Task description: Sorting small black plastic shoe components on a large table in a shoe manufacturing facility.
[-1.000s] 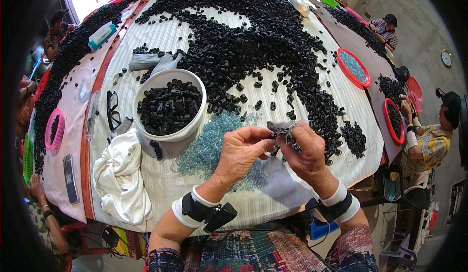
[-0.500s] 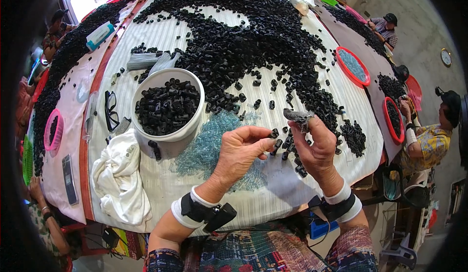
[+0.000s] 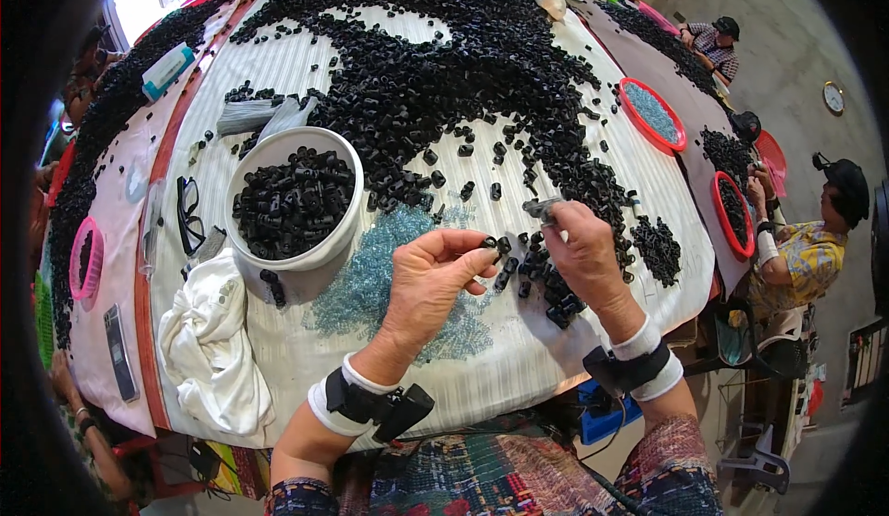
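Observation:
My left hand (image 3: 421,285) is closed in a pinch on a small black plastic part (image 3: 490,243) above the table. To its right, my right hand (image 3: 585,255) is curled with knuckles up over loose black parts. A small grey bundle of strands (image 3: 542,209) sticks out of it at the thumb and index finger. Just below that hand lies a cluster of black parts (image 3: 562,310). A heap of tiny clear-bluish pieces (image 3: 356,280) spreads beside and under my left hand. The white bowl (image 3: 355,215) left of it is filled with the same black parts.
A great mound of black parts (image 3: 435,72) covers the far table. Grey strip bundles (image 3: 248,118), eyeglasses (image 3: 190,215) and a white cloth (image 3: 213,349) lie left. A red-rimmed tray (image 3: 681,136) of bluish pieces stands right. Other people (image 3: 801,257) sit at neighbouring tables.
My right hand has turned knuckles up and dropped toward the loose black parts, the grey bundle still in it. My left hand keeps its pinch. The whole view has shifted slightly.

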A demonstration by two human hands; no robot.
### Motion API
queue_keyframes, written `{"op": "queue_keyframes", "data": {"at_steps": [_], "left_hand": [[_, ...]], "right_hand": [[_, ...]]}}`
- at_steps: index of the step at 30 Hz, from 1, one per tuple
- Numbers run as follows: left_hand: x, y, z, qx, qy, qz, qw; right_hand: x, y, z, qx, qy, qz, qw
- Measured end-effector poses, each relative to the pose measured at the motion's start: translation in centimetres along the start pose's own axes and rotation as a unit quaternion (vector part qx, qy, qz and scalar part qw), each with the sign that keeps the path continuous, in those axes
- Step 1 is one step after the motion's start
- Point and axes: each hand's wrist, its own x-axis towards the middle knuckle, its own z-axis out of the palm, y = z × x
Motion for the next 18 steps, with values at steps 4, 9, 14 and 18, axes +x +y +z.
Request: {"op": "queue_keyframes", "data": {"at_steps": [4,9,14,18], "left_hand": [[0.1,0.0,-0.1,0.003,0.007,-0.009,1.0],[0.1,0.0,-0.1,0.004,0.013,-0.013,1.0],[0.2,0.0,-0.1,-0.011,-0.003,-0.009,1.0],[0.0,0.2,0.0,0.009,-0.008,-0.017,1.0]], "right_hand": [[-0.2,0.1,1.5,-0.229,-0.064,-0.065,0.969],[-0.4,0.7,2.6,-0.234,-0.073,-0.048,0.968],[0.0,0.7,2.5,-0.2,-0.086,-0.027,0.976],[0.4,-0.4,1.8,-0.141,-0.058,-0.049,0.987]]}}
